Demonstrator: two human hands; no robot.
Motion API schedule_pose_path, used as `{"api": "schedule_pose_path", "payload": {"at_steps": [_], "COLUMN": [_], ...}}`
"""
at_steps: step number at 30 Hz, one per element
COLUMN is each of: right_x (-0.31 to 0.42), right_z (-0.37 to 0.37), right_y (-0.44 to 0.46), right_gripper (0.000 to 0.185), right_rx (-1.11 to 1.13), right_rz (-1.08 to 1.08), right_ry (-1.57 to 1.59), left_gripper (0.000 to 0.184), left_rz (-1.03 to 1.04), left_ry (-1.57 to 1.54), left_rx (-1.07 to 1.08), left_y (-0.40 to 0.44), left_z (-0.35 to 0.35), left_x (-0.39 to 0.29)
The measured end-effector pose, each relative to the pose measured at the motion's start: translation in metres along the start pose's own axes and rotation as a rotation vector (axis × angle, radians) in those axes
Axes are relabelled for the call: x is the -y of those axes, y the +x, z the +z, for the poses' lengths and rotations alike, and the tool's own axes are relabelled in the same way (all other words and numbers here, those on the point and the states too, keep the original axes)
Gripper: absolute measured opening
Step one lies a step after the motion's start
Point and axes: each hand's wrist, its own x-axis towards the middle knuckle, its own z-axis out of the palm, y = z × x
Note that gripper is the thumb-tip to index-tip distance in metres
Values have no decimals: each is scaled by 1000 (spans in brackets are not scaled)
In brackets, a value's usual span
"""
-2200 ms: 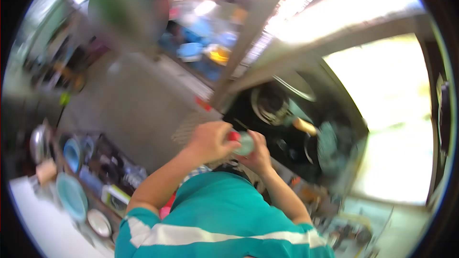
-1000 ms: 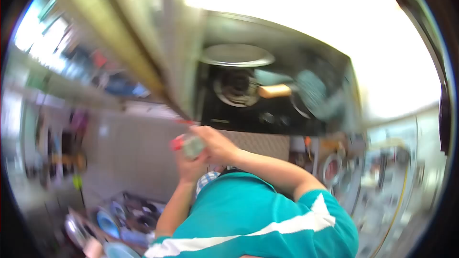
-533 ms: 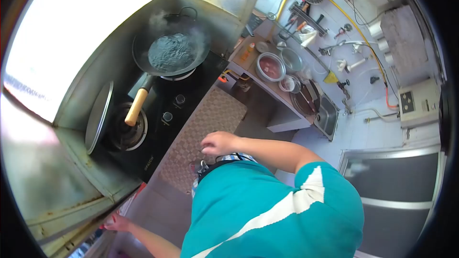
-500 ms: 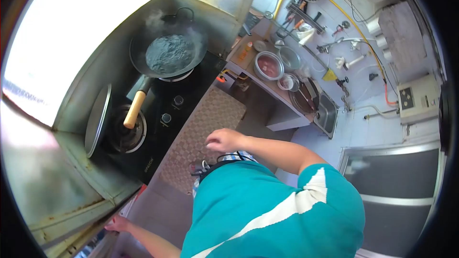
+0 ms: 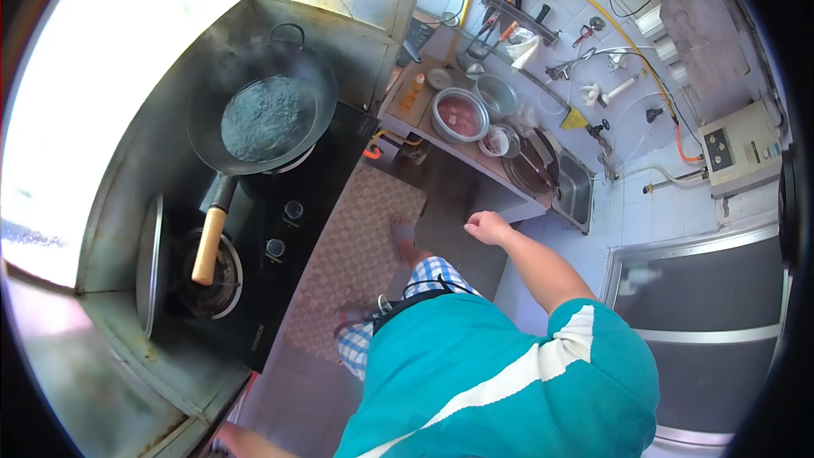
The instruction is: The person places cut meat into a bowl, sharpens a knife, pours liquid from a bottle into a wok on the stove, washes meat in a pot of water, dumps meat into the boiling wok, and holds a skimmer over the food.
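A wok with a wooden handle sits on the far burner of a black gas stove. Steaming, rippling liquid fills its bottom. My right hand hangs in the air over the floor, between the stove and the counter. Its fingers are curled, and nothing shows in them. Low at the left, my left hand is beside the stove's near end. Its fingers are mostly out of sight, so I cannot tell what it touches.
A round lid leans by the near burner. On the counter stand a bowl of pinkish contents, a clear bowl and an orange-labelled bottle. A metal sink adjoins it. A checked mat covers the floor.
My right hand has swung outward to the right, away from my waist. My left hand has dropped nearer the bottom edge. The view has shifted, and a foot now shows on the mat.
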Motion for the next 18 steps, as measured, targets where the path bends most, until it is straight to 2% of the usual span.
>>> {"api": "schedule_pose_path", "payload": {"at_steps": [5,11,18], "right_x": [-29,-86,-199], "right_z": [-17,-34,-23], "right_y": [39,108,203], "right_gripper": [37,34,28], "right_rx": [59,14,-20], "right_rz": [102,174,442], "right_ry": [-51,83,149], "left_gripper": [62,59,55], "left_rz": [-36,7,141], "left_ry": [53,120,169], "left_rx": [113,244,422], "left_y": [-33,-49,-87], "left_z": [31,92,252], "left_x": [-8,-81,-210]}}
